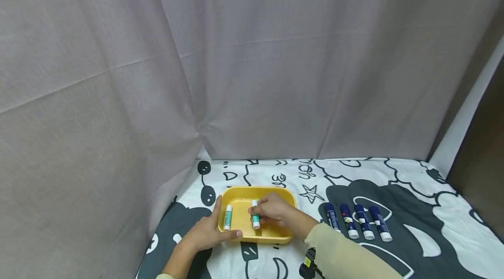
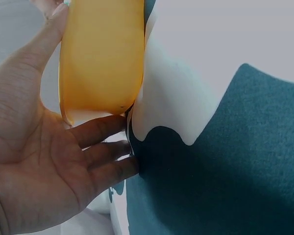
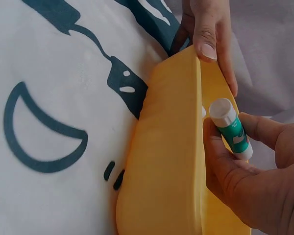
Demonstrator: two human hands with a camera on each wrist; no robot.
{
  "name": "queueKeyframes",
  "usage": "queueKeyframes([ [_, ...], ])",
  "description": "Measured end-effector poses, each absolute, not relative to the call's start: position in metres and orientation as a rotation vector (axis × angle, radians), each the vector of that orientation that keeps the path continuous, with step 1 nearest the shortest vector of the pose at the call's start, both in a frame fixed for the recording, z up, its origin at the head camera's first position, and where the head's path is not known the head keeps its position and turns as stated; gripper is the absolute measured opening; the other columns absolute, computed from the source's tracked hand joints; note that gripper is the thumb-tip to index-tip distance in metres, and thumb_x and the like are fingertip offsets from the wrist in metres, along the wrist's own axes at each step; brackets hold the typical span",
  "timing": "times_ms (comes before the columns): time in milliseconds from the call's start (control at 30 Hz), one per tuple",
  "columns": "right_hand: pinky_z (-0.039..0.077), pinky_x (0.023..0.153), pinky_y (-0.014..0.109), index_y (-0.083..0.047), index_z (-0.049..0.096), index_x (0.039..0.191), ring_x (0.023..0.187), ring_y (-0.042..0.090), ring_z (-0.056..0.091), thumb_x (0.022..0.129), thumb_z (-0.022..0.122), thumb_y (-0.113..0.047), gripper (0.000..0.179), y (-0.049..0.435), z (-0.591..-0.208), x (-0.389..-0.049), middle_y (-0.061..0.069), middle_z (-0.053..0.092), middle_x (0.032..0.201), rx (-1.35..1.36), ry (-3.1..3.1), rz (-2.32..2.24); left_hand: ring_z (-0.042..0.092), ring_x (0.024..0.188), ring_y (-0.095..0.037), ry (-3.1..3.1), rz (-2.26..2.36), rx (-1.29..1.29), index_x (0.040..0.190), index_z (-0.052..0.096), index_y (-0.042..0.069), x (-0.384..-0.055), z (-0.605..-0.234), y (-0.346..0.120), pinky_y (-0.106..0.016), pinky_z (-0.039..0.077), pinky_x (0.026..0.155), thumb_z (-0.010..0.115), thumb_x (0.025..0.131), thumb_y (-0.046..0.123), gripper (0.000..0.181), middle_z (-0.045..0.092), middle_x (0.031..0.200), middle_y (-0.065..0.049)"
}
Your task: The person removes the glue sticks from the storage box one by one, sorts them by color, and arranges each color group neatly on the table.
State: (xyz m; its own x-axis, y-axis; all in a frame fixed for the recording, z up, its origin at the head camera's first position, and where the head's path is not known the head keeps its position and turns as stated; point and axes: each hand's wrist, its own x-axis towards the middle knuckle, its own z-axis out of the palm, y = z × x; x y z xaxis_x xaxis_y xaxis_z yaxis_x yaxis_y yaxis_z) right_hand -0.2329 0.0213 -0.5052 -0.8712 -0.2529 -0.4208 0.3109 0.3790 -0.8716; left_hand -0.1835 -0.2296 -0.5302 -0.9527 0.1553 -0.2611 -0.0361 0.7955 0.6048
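Observation:
A yellow plastic tray [image 1: 271, 240] lies on the patterned cloth. My left hand [image 1: 206, 231] rests against its left end, thumb on the near rim and straight fingers along the side wall. In the left wrist view its fingers [image 2: 108, 169] are spread beside the tray. My right hand [image 1: 273, 209] pinches a green-and-white glue stick [image 1: 255, 214] between thumb and fingers, over the tray. The right wrist view shows this glue stick [image 3: 235, 129] tilted, white cap toward the camera. A second green-and-white glue stick [image 1: 227, 217] lies in the tray's left part.
Several dark blue tubes with white ends, among them a blue tube [image 1: 379, 223], lie in a row on the cloth to the right, past my right forearm. A grey curtain [image 1: 267, 73] hangs behind the cloth-covered surface [image 1: 393, 167]. A dark brown panel [image 1: 480, 161] stands at the far right.

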Motion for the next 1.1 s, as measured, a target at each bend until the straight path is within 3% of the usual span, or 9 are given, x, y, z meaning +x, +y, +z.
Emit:
queueKeyframes([
  [133,0.064,0.077,0.03,-0.002,0.073,0.1,0.079,0.016,0.076,0.098,0.086,-0.016,0.019,0.031,-0.502,-0.23,0.01,0.083,0.095,0.01,2.121,-1.531,0.07,0.109,-0.033,2.679,0.917,0.076,0.18,0.007,0.016,-0.183,-0.53,-0.23,-0.065,0.057,0.102,0.088,0.078,0.077,0.143,0.068,0.142,-0.035],
  [433,0.067,0.078,0.033,0.006,0.073,0.117,0.086,0.02,0.08,0.099,0.084,-0.013,0.028,0.053,-0.49,-0.226,0.016,0.081,0.104,0.036,2.102,-1.574,0.069,0.102,-0.029,2.685,0.909,0.091,0.179,0.006,0.014,-0.184,-0.531,-0.231,-0.061,0.058,0.099,0.088,0.078,0.077,0.144,0.071,0.137,-0.032],
  [667,0.067,0.079,0.034,0.005,0.073,0.113,0.09,0.022,0.081,0.101,0.083,-0.011,0.023,0.068,-0.481,-0.222,0.019,0.081,0.107,0.044,2.075,-1.596,0.069,0.103,-0.029,2.69,0.898,0.082,0.179,0.007,0.014,-0.185,-0.53,-0.23,-0.061,0.058,0.1,0.088,0.078,0.077,0.144,0.071,0.138,-0.032],
  [1100,0.068,0.083,0.035,0.006,0.071,0.123,0.094,0.022,0.081,0.102,0.082,-0.013,0.03,0.1,-0.468,-0.209,0.022,0.081,0.115,0.051,2.027,-1.591,0.068,0.103,-0.029,2.694,0.888,0.083,0.18,0.006,0.016,-0.185,-0.53,-0.23,-0.063,0.057,0.101,0.089,0.078,0.075,0.144,0.071,0.137,-0.031],
])
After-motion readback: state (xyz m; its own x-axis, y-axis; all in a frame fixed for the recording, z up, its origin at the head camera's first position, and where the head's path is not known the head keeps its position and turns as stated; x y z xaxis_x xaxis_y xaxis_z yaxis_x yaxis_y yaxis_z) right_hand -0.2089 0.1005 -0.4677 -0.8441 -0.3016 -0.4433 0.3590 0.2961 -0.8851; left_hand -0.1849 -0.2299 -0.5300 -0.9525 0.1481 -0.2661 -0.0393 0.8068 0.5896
